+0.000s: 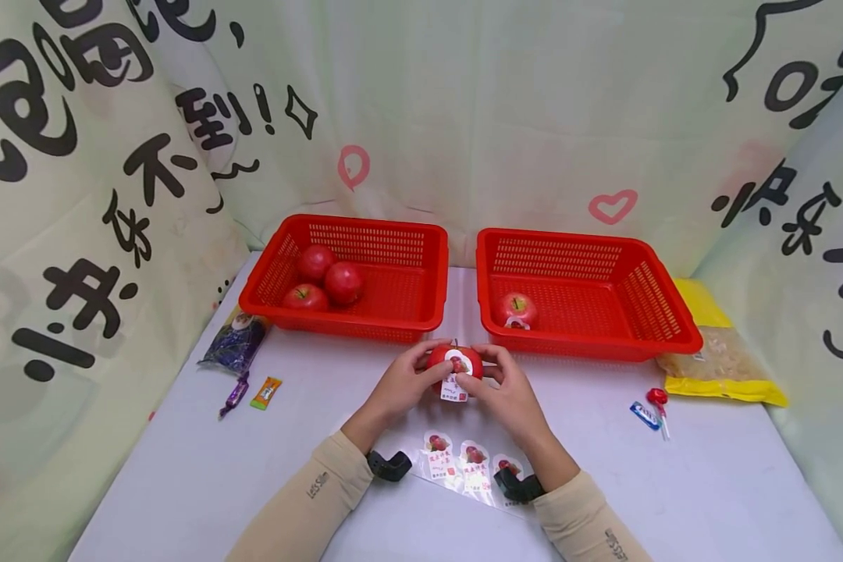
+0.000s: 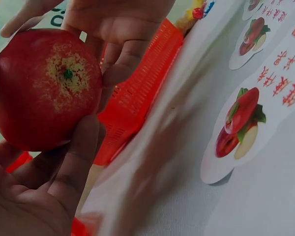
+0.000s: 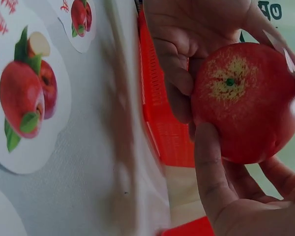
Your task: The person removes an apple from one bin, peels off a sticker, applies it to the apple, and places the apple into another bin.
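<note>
A red apple [image 1: 474, 360], stem up, is held between both hands over the table. My left hand [image 1: 397, 389] grips its left side, and my right hand [image 1: 511, 394] curls round the right. A white label sticker [image 1: 453, 389] with an apple picture lies over the near side, its lower part hanging below, and both thumbs are on it. In the left wrist view the apple [image 2: 24, 93] shows its underside, with fingers from both hands around it. The right wrist view shows the same apple [image 3: 255, 113] and a lifted sticker edge [image 3: 284, 53].
A sheet of labels [image 1: 474, 467] lies below the wrists. Behind stand a left red basket [image 1: 400, 273] with three apples and a right one [image 1: 590, 300] with one labelled apple [image 1: 516, 307]. Sweets [image 1: 265, 393], a dark packet [image 1: 235, 342], a lollipop [image 1: 657, 396] and a yellow bag [image 1: 720, 363] flank them.
</note>
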{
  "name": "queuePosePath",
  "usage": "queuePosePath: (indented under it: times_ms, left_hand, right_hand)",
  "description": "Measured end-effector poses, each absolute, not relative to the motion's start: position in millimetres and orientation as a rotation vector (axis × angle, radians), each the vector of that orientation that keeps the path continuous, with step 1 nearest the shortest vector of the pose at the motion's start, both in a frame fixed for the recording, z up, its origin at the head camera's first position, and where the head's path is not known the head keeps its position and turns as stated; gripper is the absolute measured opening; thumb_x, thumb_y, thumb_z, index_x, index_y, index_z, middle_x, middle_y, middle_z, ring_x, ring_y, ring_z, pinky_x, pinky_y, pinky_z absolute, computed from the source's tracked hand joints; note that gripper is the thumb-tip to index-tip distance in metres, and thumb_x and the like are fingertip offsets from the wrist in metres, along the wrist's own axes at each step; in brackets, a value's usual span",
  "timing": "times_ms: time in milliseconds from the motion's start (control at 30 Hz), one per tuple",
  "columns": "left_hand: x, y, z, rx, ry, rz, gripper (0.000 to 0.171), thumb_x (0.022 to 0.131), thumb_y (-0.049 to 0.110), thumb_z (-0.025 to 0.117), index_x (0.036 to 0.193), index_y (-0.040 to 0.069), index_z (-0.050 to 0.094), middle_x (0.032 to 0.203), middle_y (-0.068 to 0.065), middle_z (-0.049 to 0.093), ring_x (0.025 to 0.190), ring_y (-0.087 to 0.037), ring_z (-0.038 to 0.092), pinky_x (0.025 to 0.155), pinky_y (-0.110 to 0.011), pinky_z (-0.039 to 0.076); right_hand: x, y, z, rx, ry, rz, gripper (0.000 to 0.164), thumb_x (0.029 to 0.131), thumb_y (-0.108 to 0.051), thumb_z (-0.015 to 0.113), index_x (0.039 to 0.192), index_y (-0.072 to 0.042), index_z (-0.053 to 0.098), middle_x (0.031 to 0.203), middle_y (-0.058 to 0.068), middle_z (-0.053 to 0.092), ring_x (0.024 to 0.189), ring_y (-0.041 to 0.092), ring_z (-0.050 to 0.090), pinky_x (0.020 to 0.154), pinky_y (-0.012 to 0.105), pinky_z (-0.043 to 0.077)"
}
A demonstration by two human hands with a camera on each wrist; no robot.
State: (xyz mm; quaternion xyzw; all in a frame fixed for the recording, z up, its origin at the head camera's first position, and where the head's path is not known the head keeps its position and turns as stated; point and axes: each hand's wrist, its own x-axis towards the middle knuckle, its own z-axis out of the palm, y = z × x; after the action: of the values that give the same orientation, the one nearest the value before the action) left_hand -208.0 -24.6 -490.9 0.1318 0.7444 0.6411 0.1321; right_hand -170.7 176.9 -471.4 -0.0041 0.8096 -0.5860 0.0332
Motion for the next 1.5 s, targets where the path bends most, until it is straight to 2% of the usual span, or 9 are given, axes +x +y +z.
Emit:
queuePosePath:
  times_ms: [167,300,433,667,833,1100,1167,1333,1500]
  left_hand:
    - [-209,-28,-489,0.447,2.121,1.841,0.065,0.094,0.026,0.08,0.154,0.02,0.055,0.145,-0.014,0.063,0.122,-0.028,0.066,0.101,-0.042,0.062]
    - [-210,-30,-490,0.456,2.112,1.817,0.073,0.09,0.027,0.085,0.155,0.023,0.053,0.146,-0.012,0.062,0.125,-0.028,0.066,0.103,-0.043,0.061]
    - [-211,-31,-492,0.453,2.133,1.801,0.073,0.09,0.03,0.086,0.155,0.025,0.054,0.146,-0.01,0.063,0.125,-0.027,0.066,0.103,-0.042,0.061]
    - [-213,-33,-491,0.49,2.133,1.803,0.077,0.088,0.022,0.088,0.156,0.017,0.053,0.147,-0.015,0.062,0.124,-0.03,0.067,0.107,-0.043,0.059]
    - [-213,-33,-492,0.463,2.133,1.793,0.078,0.086,0.026,0.089,0.156,0.022,0.053,0.147,-0.012,0.063,0.126,-0.029,0.066,0.106,-0.043,0.059]
    - [-214,-34,-493,0.483,2.145,1.789,0.078,0.087,0.028,0.089,0.155,0.02,0.054,0.143,-0.012,0.065,0.122,-0.027,0.067,0.104,-0.041,0.06]
    - [-213,-34,-492,0.504,2.155,1.786,0.078,0.086,0.028,0.089,0.156,0.019,0.054,0.142,-0.013,0.066,0.121,-0.027,0.068,0.103,-0.041,0.061]
    - [-209,-30,-490,0.551,2.223,1.734,0.079,0.085,0.026,0.091,0.155,0.017,0.055,0.137,-0.012,0.068,0.115,-0.026,0.069,0.1,-0.04,0.062]
    - [-205,-19,-485,0.577,2.246,1.648,0.083,0.085,0.031,0.09,0.157,0.019,0.052,0.144,-0.01,0.065,0.121,-0.028,0.068,0.099,-0.039,0.062]
  right_hand:
    - [-171,180,-473,-0.049,2.493,-1.806,0.066,0.092,-0.032,0.081,0.148,-0.015,0.05,0.148,0.011,0.056,0.128,0.033,0.061,0.095,0.04,0.064]
    - [-171,181,-473,-0.07,2.492,-1.798,0.066,0.092,-0.033,0.08,0.148,-0.015,0.05,0.148,0.011,0.056,0.128,0.033,0.061,0.095,0.04,0.064]
    - [-172,184,-474,-0.104,2.497,-1.784,0.07,0.09,-0.032,0.083,0.149,-0.015,0.049,0.149,0.011,0.055,0.13,0.034,0.06,0.095,0.041,0.064]
    - [-172,187,-476,-0.154,2.492,-1.778,0.071,0.09,-0.032,0.084,0.149,-0.015,0.049,0.148,0.011,0.057,0.128,0.034,0.062,0.096,0.041,0.064]
    - [-172,189,-476,-0.181,2.485,-1.785,0.073,0.089,-0.03,0.085,0.15,-0.014,0.049,0.149,0.012,0.056,0.129,0.034,0.062,0.096,0.04,0.064]
    - [-174,190,-480,-0.266,2.601,-1.766,0.072,0.085,-0.024,0.089,0.148,-0.012,0.054,0.143,0.013,0.063,0.119,0.032,0.067,0.091,0.029,0.064]
    - [-173,191,-479,-0.309,2.629,-1.752,0.071,0.086,-0.024,0.089,0.147,-0.01,0.055,0.141,0.015,0.064,0.118,0.033,0.069,0.093,0.031,0.064]
    - [-172,198,-475,-0.26,2.546,-1.714,0.07,0.089,-0.029,0.084,0.149,-0.012,0.053,0.146,0.016,0.062,0.128,0.037,0.065,0.1,0.042,0.062]
    - [-168,211,-469,-0.187,2.492,-1.68,0.071,0.09,-0.031,0.083,0.151,-0.013,0.052,0.147,0.018,0.061,0.131,0.039,0.063,0.099,0.041,0.062]
